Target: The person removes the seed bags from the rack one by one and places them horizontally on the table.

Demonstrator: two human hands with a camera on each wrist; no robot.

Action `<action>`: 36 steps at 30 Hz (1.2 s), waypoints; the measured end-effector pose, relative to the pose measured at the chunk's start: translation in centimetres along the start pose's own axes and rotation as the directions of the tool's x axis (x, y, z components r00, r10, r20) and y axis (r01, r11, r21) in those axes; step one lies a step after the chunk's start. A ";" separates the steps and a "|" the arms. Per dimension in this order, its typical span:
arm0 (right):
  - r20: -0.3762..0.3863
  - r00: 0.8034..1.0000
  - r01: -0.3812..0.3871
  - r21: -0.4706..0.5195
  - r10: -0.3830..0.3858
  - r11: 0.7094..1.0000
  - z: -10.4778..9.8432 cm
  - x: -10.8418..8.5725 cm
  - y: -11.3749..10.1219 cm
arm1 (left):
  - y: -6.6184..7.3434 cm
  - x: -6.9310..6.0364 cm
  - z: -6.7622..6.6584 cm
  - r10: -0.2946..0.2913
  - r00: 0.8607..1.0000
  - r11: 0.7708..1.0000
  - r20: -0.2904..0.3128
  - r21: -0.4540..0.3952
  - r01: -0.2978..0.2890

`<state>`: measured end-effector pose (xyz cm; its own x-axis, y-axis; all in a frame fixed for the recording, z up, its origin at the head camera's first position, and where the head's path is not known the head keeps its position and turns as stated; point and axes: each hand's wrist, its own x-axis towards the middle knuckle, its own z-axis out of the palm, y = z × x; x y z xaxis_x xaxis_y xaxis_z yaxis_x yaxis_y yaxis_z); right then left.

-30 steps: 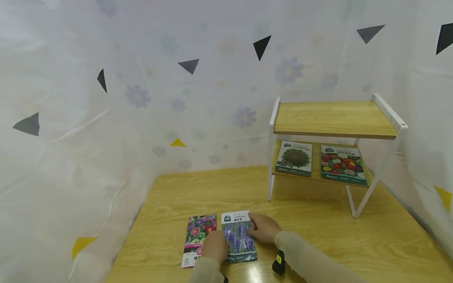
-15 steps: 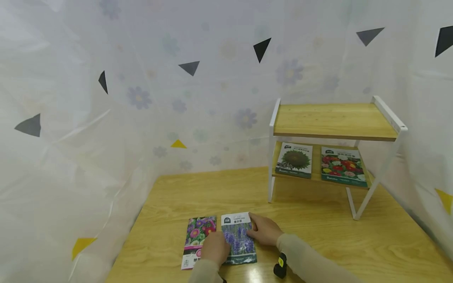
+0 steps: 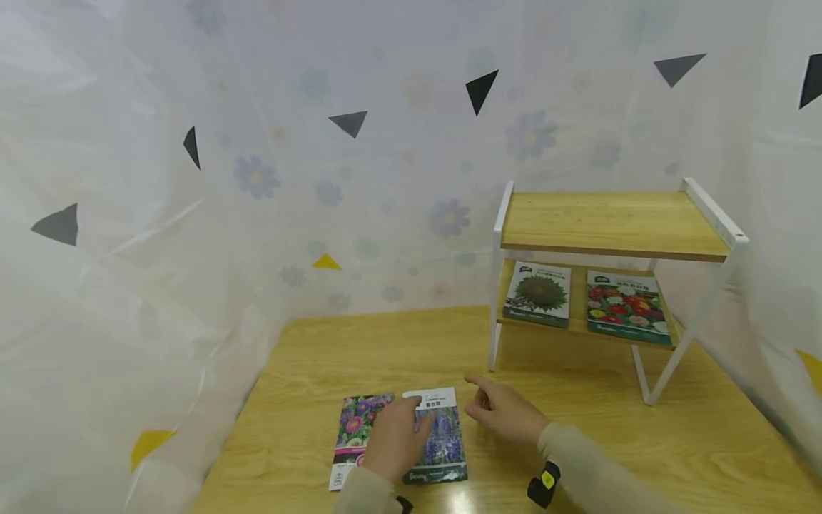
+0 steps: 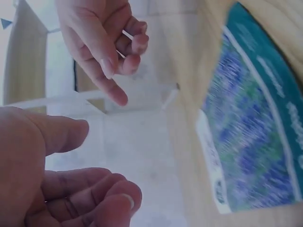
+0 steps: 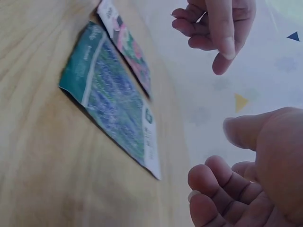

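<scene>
Head view: both hands (image 3: 394, 441) (image 3: 511, 414) near the purple-flowered packet (image 3: 447, 441) on the table (image 3: 372, 350)

Purple flower packet (image 3: 444, 444): smooth, shiny, like plastic
Table (image 3: 366, 350): smooth, shiny wood
Shelf boards (image 3: 604, 221): smooth wood
Wall sheet (image 3: 398, 43): wrinkly, shiny plastic
Sleeves (image 3: 594, 464): dull cloth

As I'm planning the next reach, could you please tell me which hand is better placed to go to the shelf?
Probably the right hand: it holds nothing and is nearer the shelf, while the left hand, also empty, is farther off, by the pink-flowered packet.
</scene>
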<state>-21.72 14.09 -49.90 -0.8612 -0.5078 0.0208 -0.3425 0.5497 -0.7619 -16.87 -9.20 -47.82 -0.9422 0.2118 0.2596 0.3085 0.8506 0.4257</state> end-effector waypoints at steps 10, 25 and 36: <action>-0.130 0.985 0.110 -0.031 -0.113 0.993 -4.9 -2.2 -1.0 | 3.5 1.9 -2.1 0.181 0.977 0.977 -0.115 -0.088 -0.192; -0.272 0.957 0.038 -0.243 -0.105 0.969 -12.5 -5.3 -2.2 | 7.8 5.5 -2.1 0.359 0.915 0.925 -0.183 -0.060 -0.375; -0.312 0.949 -0.056 -0.294 -0.041 0.954 -15.8 -6.0 -3.8 | 10.1 7.6 -1.5 0.443 0.885 0.896 -0.142 0.027 -0.444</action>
<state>-21.21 25.54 -36.90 -0.9207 -0.2975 0.2526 -0.3892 0.7480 -0.5376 -20.78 0.28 -40.28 -0.6790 0.4959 0.5413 0.6909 0.6809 0.2429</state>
